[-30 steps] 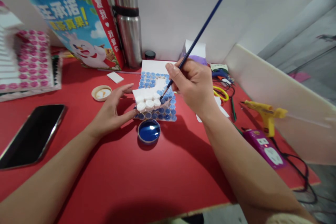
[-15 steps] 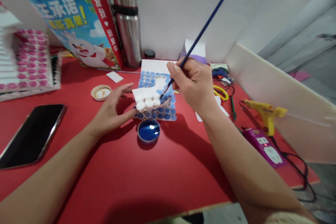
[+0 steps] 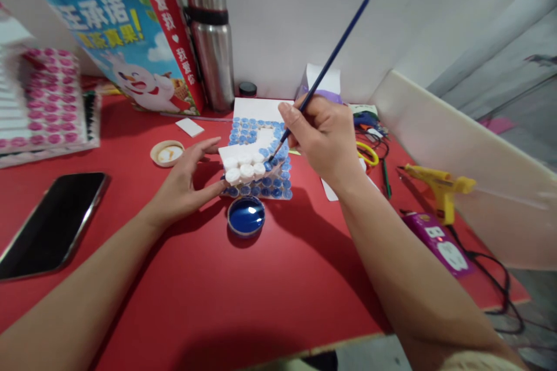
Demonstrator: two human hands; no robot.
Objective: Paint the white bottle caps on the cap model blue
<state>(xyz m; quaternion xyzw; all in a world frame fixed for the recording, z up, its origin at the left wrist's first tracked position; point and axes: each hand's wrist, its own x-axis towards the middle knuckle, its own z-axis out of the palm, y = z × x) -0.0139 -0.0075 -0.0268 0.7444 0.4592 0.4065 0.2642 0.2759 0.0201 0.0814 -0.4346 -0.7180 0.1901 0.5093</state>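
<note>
A paintbrush with a long dark blue handle is pinched in my right hand. Its dark tip touches the blue-painted end of the row of small round discs on a white craft model. My left hand steadies the model's left side, thumb at the front and fingers behind. Beneath the model lies a board covered in blue-painted discs, with a white sheet showing at its back. Just in front sits a small round pot of dark blue paint.
On the left are a black phone, a round lid and pink-dotted craft pieces. A colourful box and steel flask stand behind. To the right lie yellow-handled scissors, a glue gun and a purple power strip.
The brush tip has shifted slightly right along the discs, and my right hand has moved a little with it. My left hand and the model stay in place.
</note>
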